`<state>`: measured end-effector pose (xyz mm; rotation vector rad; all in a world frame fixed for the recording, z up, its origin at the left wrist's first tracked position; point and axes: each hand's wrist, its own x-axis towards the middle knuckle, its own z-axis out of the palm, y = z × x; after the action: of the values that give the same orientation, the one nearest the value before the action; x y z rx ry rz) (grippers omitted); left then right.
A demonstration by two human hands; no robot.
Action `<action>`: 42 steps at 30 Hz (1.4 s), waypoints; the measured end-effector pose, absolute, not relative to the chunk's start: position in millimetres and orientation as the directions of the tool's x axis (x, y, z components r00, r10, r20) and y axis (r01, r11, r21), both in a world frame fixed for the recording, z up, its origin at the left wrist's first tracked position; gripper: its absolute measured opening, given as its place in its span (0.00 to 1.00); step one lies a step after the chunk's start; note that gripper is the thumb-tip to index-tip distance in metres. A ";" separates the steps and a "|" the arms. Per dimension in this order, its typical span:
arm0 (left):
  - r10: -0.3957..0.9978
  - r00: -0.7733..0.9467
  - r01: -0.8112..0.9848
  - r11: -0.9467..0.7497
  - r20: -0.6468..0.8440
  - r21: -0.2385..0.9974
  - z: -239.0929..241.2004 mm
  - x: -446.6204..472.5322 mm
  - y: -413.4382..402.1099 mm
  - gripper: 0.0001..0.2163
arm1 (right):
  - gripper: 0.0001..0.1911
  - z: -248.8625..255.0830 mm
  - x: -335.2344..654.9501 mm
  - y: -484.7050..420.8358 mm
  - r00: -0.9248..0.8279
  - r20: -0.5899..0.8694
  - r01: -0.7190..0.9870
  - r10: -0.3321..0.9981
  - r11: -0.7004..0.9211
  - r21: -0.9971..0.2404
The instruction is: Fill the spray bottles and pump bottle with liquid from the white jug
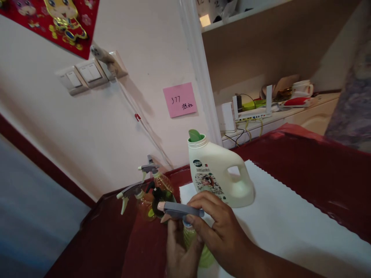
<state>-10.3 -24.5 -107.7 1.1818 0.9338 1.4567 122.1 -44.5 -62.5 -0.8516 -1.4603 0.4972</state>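
On the dark red surface, a white sheet carries a cream jug. Near it, the right hand angles in from the lower right, thumb and curled fingers pinching, while the left hand, fingers upward, wraps a yellow-green bottle; that pinch meets its grey spray head.

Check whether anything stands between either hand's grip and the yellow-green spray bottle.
Nothing visible does: the left grip is around the spray bottle, the right grip on its grey spray head. The cream jug stands beyond them, not between.
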 end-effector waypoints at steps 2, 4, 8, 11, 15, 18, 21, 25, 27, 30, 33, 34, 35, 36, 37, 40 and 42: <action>0.983 0.005 -0.215 -0.178 0.184 0.960 -105.6 -10.6 -19.0 0.30 | 0.07 -62.5 122.1 -44.1 0.093 0.652 0.200 0.753 0.627 -0.753; 0.987 0.024 -0.200 -0.150 0.158 0.968 -103.0 -11.7 -16.5 0.30 | 0.06 -62.4 122.3 -43.5 0.097 0.651 0.199 0.753 0.627 -0.754; 0.989 0.027 -0.225 -0.136 0.145 0.965 -102.7 -13.6 -22.0 0.24 | 0.07 -62.3 122.6 -42.3 0.093 0.648 0.193 0.756 0.625 -0.757; 0.990 0.004 -0.206 -0.135 0.139 0.969 -106.8 -14.8 -25.6 0.21 | 0.07 -62.5 123.3 -42.2 0.094 0.644 0.194 0.760 0.620 -0.760; 0.988 0.017 -0.262 -0.145 0.155 0.954 -109.2 -14.7 -20.8 0.23 | 0.08 -62.3 124.4 -43.0 0.085 0.638 0.198 0.766 0.614 -0.764; 0.980 0.040 -0.295 -0.175 0.195 0.939 -103.9 -11.8 -16.7 0.25 | 0.07 -62.5 124.5 -43.2 0.085 0.631 0.201 0.771 0.607 -0.769; 0.989 0.036 -0.286 -0.131 0.147 0.949 -96.1 -10.9 -17.6 0.25 | 0.07 -63.1 124.4 -43.1 0.079 0.627 0.202 0.775 0.604 -0.771; 0.983 0.117 -0.240 -0.108 0.139 0.965 -95.0 -18.7 -21.0 0.20 | 0.08 -63.4 124.6 -43.5 0.083 0.633 0.193 0.769 0.611 -0.768; 0.982 0.126 -0.210 -0.113 0.141 0.971 -99.5 -23.3 -20.9 0.20 | 0.08 -63.0 124.7 -44.0 0.080 0.634 0.193 0.770 0.612 -0.767; 0.990 0.077 -0.229 -0.099 0.120 0.968 -106.3 -25.1 -19.1 0.22 | 0.08 -61.9 124.7 -44.3 0.080 0.634 0.193 0.769 0.612 -0.767; 0.980 0.084 -0.284 -0.151 0.181 0.947 -107.5 -20.5 -16.4 0.24 | 0.08 -61.3 124.6 -43.5 0.076 0.628 0.200 0.775 0.605 -0.771; 0.975 0.080 -0.288 -0.179 0.210 0.941 -106.3 -18.7 -15.5 0.24 | 0.08 -61.3 124.6 -43.2 0.076 0.626 0.202 0.776 0.602 -0.772; 0.971 0.066 -0.283 -0.203 0.230 0.937 -104.6 -17.2 -14.8 0.25 | 0.08 -61.3 124.6 -42.9 0.073 0.623 0.202 0.779 0.600 -0.774; 0.970 0.059 -0.269 -0.213 0.237 0.939 -102.5 -16.2 -14.3 0.25 | 0.08 -61.4 124.6 -42.7 0.071 0.621 0.201 0.780 0.599 -0.775; 0.971 0.068 -0.252 -0.205 0.229 0.946 -100.3 -15.8 -14.2 0.24 | 0.08 -61.5 124.6 -42.7 0.069 0.620 0.199 0.781 0.599 -0.776; 0.978 0.112 -0.225 -0.148 0.176 0.963 -95.8 -17.9 -16.0 0.23 | 0.08 -61.5 124.5 -43.3 0.071 0.622 0.195 0.780 0.600 -0.776; 0.976 0.147 -0.217 -0.129 0.163 0.968 -96.0 -20.6 -18.2 0.23 | 0.08 -61.2 124.4 -43.8 0.076 0.628 0.198 0.774 0.606 -0.771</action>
<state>-20.6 -18.2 -96.0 1.2316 0.8628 1.2822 124.4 -43.8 -61.2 -0.8710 -1.4664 0.5267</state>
